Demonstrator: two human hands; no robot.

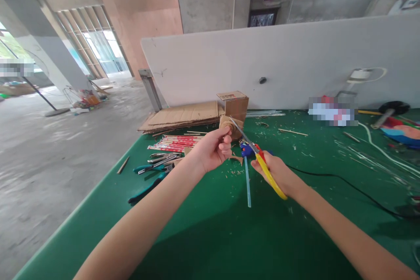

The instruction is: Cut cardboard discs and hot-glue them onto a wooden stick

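Left hand [219, 148] pinches a small cardboard piece [225, 121] above the bench [210, 214]; right hand [274, 168] grips yellow-handled scissors [261, 162], blades overlapping it in view. Trimming seems in hand; the next cut needs a steady pinch.

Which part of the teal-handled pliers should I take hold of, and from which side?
Probably the nearer handle of the pliers, from above and the table's left edge: the handles spread wide toward that edge, with the head pointing away from it.
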